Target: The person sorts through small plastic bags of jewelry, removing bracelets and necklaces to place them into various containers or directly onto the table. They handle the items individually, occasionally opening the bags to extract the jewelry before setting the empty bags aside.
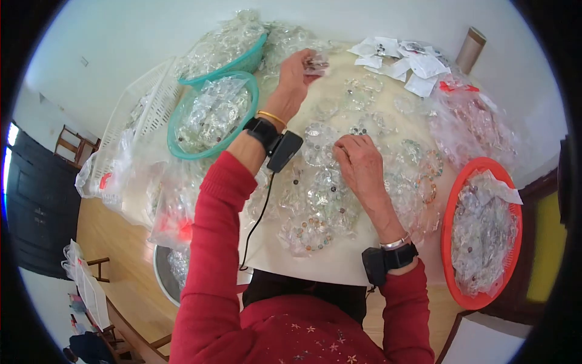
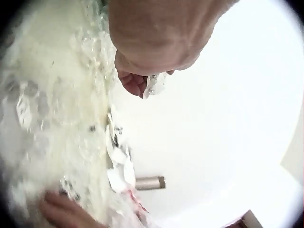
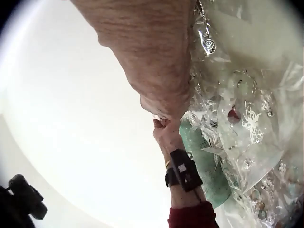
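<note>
My left hand (image 1: 294, 76) is at the far side of the table and pinches a small clear bag (image 1: 316, 64) with dark beads inside. In the left wrist view the bag (image 2: 154, 85) sticks out past the fingertips. My right hand (image 1: 361, 164) is low over the middle of the table, its back upward and its fingers loosely bent. Its fingertips are right at a clear packet with dark beads (image 1: 359, 128). Many clear bags of bead bracelets (image 1: 312, 233) are spread around it, some with orange and teal beads. The right wrist view hides the right fingertips behind the wrist.
Two teal baskets (image 1: 253, 121) of bagged jewelry stand left, near a white crate (image 1: 159, 100). A red basket (image 1: 451, 200) of packets is at the right. White packets (image 1: 422, 64), a cardboard tube (image 1: 471, 50) and a pink-filled plastic bag (image 1: 470, 124) lie at the back right.
</note>
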The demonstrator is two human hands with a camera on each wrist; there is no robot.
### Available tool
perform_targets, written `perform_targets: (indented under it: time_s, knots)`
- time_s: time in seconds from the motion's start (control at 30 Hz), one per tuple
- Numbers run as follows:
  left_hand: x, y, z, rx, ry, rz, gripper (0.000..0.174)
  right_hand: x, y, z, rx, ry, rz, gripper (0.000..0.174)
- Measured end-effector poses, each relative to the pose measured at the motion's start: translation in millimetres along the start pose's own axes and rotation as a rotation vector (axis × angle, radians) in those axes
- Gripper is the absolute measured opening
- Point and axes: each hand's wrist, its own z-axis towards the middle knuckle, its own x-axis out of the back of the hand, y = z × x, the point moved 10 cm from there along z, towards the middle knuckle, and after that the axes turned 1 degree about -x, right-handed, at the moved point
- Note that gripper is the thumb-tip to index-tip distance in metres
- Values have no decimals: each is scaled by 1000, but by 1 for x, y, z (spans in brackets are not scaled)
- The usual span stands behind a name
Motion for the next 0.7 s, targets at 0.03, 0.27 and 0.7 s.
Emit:
perform_targets:
  time_s: [0.03,0.27,0.7]
  knots:
    - [-20,-4,-14,96,-118,-93,21,1,0,-1,9,6,0,7]
    - [-70,11,-72,194,-398,-141,25,-2,4,-3,-5,-25,-7,9]
    - [-107,18,-121,205,-507,-97,22,-3,7,-4,-22,-23,-29,9]
